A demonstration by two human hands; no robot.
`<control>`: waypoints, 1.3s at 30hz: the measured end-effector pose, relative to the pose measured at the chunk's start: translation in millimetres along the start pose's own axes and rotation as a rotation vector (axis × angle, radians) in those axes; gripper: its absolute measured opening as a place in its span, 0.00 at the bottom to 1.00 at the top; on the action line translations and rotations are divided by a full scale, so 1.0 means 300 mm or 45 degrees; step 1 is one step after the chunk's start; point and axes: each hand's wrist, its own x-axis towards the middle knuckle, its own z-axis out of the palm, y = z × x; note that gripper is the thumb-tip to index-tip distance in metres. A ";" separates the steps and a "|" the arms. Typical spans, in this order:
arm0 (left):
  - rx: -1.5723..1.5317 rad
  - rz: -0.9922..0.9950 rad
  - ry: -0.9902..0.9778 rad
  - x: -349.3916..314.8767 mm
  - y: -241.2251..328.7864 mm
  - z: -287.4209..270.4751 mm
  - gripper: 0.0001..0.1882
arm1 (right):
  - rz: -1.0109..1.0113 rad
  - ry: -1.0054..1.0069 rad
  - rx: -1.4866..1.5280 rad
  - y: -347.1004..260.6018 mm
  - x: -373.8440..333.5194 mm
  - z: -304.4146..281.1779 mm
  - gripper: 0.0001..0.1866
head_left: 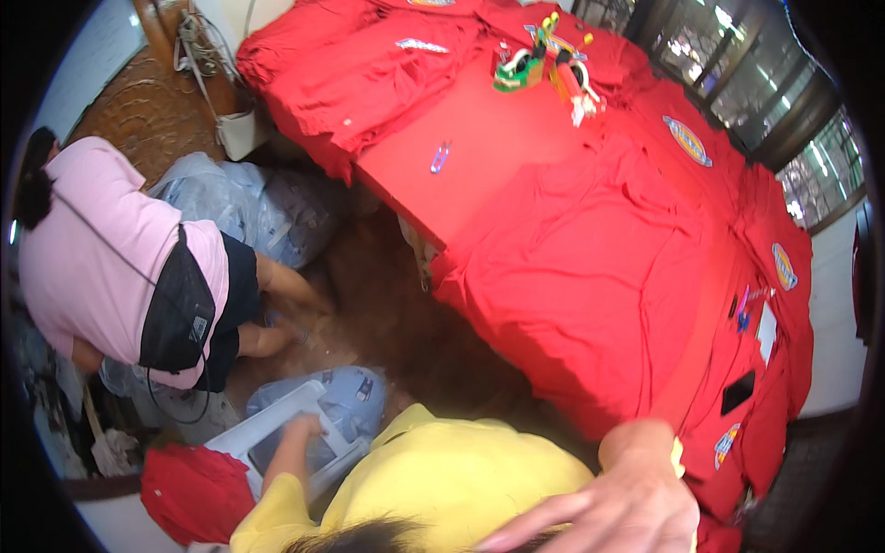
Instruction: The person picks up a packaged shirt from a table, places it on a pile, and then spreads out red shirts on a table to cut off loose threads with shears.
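Observation:
My left hand, at the end of a yellow sleeve, is closed on the edge of a white plastic chair, only partly in view. Red cloth lies against the chair's left end, and a filled bluish plastic bag sits just beyond it. Close to the camera at the lower right is my right hand, raised with its fingers stretched out and apart, nothing visible in it. Behind that hand, red T-shirts with oval chest prints are spread over a large table.
A bent-over person in a pink top with a black shoulder bag is at left. Beyond are more plastic bags. On the table lie a green tape dispenser, a small slim tool and a black phone.

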 end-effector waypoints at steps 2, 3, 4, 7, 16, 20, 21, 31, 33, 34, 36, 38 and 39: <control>0.034 0.285 0.297 -0.079 0.216 -0.244 0.34 | -0.138 0.197 -0.106 -0.086 -0.069 -0.001 0.27; 0.012 0.402 0.339 -0.235 0.374 -0.405 0.35 | -0.156 0.276 -0.064 -0.107 -0.045 0.024 0.27; -0.044 0.523 0.450 -0.366 0.505 -0.524 0.34 | -0.144 0.244 -0.044 -0.151 -0.041 0.028 0.27; -0.124 1.014 0.813 -0.637 0.840 -0.767 0.30 | -0.057 -0.043 0.002 -0.286 -0.047 -0.057 0.27; 0.145 1.624 1.186 -0.949 1.584 -1.008 0.31 | 0.069 -0.181 -0.012 -0.523 -0.350 -0.070 0.27; 0.178 1.592 1.209 -0.797 1.816 -1.069 0.31 | 0.228 -0.053 -0.033 -0.632 -0.447 -0.069 0.28; 0.160 1.548 1.193 -0.768 1.871 -1.082 0.31 | 0.262 -0.011 -0.021 -0.645 -0.469 -0.068 0.28; -0.071 1.575 1.525 -0.470 2.204 -1.237 0.21 | 0.610 0.484 -0.762 -1.133 -0.796 -0.060 0.12; -0.156 1.419 1.656 -0.432 2.170 -1.279 0.21 | 0.576 1.781 -1.238 -1.096 -0.969 -0.155 0.15; -0.168 1.359 1.706 -0.423 2.181 -1.291 0.21 | 0.927 2.040 -1.464 -1.115 -1.134 -0.235 0.19; -0.169 1.270 1.795 -0.412 2.243 -1.301 0.22 | 1.658 2.378 -2.123 -1.096 -1.486 -0.342 0.34; -0.084 1.120 2.009 -0.355 2.279 -1.267 0.23 | 2.154 2.452 -2.493 -1.079 -1.572 -0.423 0.44; -0.035 1.027 2.104 -0.326 2.282 -1.247 0.23 | 2.357 2.526 -2.440 -1.044 -1.537 -0.461 0.49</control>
